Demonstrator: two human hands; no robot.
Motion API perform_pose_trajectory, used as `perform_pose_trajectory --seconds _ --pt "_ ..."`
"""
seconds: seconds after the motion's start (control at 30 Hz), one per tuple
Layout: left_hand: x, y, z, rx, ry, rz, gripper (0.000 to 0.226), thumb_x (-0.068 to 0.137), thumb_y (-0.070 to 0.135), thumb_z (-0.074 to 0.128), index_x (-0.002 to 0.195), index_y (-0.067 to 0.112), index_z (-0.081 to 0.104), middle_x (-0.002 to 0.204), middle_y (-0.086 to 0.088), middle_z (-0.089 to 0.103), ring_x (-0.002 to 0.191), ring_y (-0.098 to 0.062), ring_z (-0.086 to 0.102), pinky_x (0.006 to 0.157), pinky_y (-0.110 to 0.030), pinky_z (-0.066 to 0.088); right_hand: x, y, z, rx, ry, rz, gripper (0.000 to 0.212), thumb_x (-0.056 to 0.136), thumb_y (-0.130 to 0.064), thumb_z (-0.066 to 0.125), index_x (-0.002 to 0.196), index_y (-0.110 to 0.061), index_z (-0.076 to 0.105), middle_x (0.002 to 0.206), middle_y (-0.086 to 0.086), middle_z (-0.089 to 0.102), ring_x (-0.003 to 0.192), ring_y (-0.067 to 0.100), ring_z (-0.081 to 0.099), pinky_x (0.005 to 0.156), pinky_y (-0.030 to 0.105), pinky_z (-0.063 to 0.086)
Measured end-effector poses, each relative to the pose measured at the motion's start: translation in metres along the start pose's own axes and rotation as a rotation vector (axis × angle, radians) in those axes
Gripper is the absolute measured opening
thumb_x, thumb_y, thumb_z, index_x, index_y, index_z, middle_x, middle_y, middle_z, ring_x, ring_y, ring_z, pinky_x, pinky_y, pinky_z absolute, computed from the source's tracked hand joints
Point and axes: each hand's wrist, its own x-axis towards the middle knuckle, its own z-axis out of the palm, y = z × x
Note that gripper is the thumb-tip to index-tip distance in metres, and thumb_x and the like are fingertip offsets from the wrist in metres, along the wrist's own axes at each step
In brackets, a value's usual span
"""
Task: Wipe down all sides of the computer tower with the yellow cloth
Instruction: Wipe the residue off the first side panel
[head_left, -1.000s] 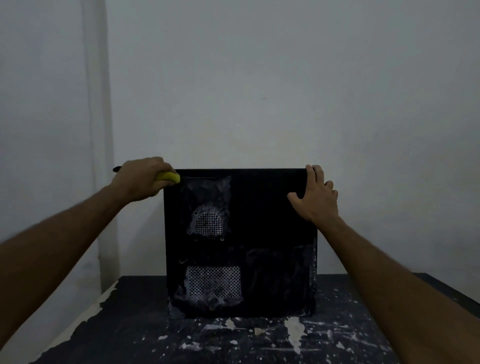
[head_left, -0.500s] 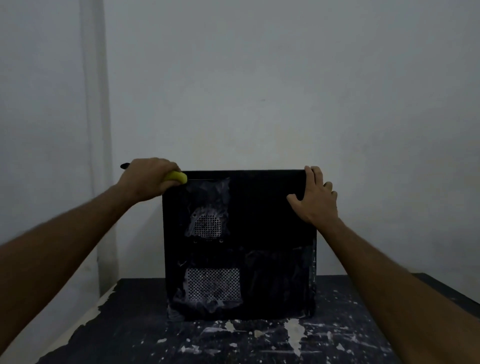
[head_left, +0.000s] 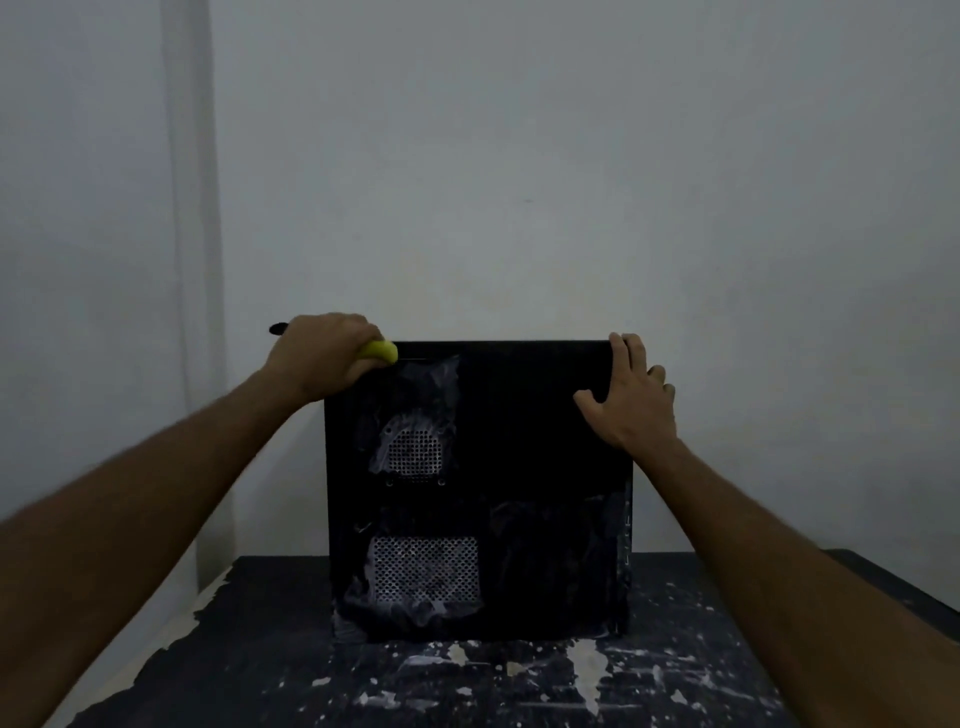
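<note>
A black computer tower (head_left: 519, 467) stands upright on the table, its side panel with two mesh vents and whitish smears facing me. My left hand (head_left: 324, 356) grips the yellow cloth (head_left: 380, 351) at the tower's top left corner; only a small bit of cloth shows under the fingers. My right hand (head_left: 631, 400) rests with straight fingers on the top right corner, fingertips over the top edge and thumb on the panel.
The tower sits on a dark table (head_left: 260, 649) with chipped, paint-flecked surface; its left edge (head_left: 156, 639) runs diagonally. A grey wall stands close behind, with a pale vertical strip (head_left: 192, 260) at the left. A small dark tip (head_left: 278, 328) pokes out behind my left hand.
My left hand with the cloth has slid rightward along the top edge, from beyond the left corner onto it. The right hand and the tower have stayed put.
</note>
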Motion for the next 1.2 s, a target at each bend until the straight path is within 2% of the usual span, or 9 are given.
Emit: perform_pose_trajectory --seconds 0.07,0.17,0.3,0.43,0.53,0.67,0.8,0.93,1.2 --pt "0.003 0.001 0.001 -0.03 0.005 -0.032 0.036 0.096 0.056 0.06 0.109 0.024 0.072 0.101 0.005 0.069 0.091 -0.023 0.068 0.063 -0.033 0.043 0.0 0.0 0.0 0.004 0.002 0.005 0.09 0.088 -0.058 0.056 0.158 -0.018 0.015 0.165 0.003 0.014 0.121 0.042 0.044 0.1 0.054 0.039" --pt "0.008 0.018 0.002 0.02 -0.125 0.089 0.038 0.096 0.058 0.058 0.109 0.025 0.07 0.101 0.007 0.067 0.091 -0.02 0.067 0.065 -0.033 0.047 -0.001 0.002 -0.003 -0.013 0.013 -0.011 0.089 0.088 -0.058 0.055 0.158 -0.018 0.016 0.164 0.002 0.015 0.119 0.042 0.045 0.097 0.053 0.039" --pt "0.015 0.009 0.002 -0.08 0.016 -0.05 0.038 0.094 0.058 0.062 0.108 0.025 0.072 0.101 0.004 0.069 0.093 -0.022 0.067 0.065 -0.033 0.043 -0.001 -0.001 -0.002 -0.002 0.0 0.002 0.089 0.089 -0.057 0.056 0.158 -0.018 0.016 0.164 0.002 0.014 0.119 0.042 0.044 0.098 0.053 0.039" --pt "0.023 0.022 0.005 -0.052 -0.103 0.105 0.038 0.094 0.059 0.061 0.114 0.028 0.071 0.104 0.009 0.067 0.095 -0.018 0.067 0.064 -0.03 0.037 0.0 0.001 -0.003 -0.02 0.009 -0.009 0.09 0.089 -0.058 0.056 0.158 -0.018 0.016 0.164 0.002 0.014 0.118 0.043 0.045 0.097 0.053 0.04" --pt "0.025 0.02 0.007 -0.118 0.015 -0.003 0.037 0.093 0.06 0.062 0.111 0.029 0.073 0.102 0.008 0.068 0.095 -0.018 0.067 0.065 -0.032 0.041 0.0 0.0 -0.001 -0.018 -0.014 0.003 0.091 0.089 -0.059 0.055 0.159 -0.018 0.014 0.165 0.003 0.013 0.12 0.043 0.044 0.099 0.054 0.04" --pt "0.027 0.042 0.01 -0.077 -0.074 0.075 0.04 0.096 0.058 0.06 0.118 0.027 0.071 0.107 0.005 0.066 0.096 -0.021 0.066 0.068 -0.033 0.044 -0.001 0.001 -0.002 -0.018 0.012 -0.017 0.089 0.088 -0.057 0.057 0.157 -0.017 0.017 0.163 0.004 0.015 0.118 0.043 0.046 0.097 0.054 0.04" --pt "0.037 0.043 0.008 -0.137 0.031 -0.019 0.039 0.097 0.056 0.06 0.118 0.026 0.072 0.107 0.002 0.065 0.094 -0.023 0.066 0.068 -0.033 0.039 -0.001 0.0 -0.002 -0.014 0.001 -0.01 0.089 0.089 -0.057 0.057 0.157 -0.017 0.016 0.163 0.003 0.014 0.119 0.043 0.045 0.098 0.054 0.04" --pt "0.042 0.063 0.007 -0.071 -0.09 0.132 0.04 0.098 0.058 0.056 0.123 0.029 0.07 0.108 0.005 0.063 0.095 -0.022 0.065 0.067 -0.032 0.036 -0.001 0.0 -0.004 -0.022 0.009 -0.014 0.088 0.089 -0.056 0.057 0.157 -0.017 0.017 0.163 0.002 0.015 0.118 0.043 0.045 0.097 0.053 0.04" --pt "0.049 0.072 0.008 -0.037 -0.093 0.104 0.041 0.099 0.061 0.053 0.123 0.032 0.069 0.106 0.005 0.061 0.093 -0.021 0.065 0.066 -0.033 0.038 -0.001 0.002 -0.003 -0.035 0.021 -0.029 0.088 0.088 -0.057 0.057 0.156 -0.017 0.019 0.162 0.004 0.018 0.114 0.04 0.047 0.094 0.052 0.041"
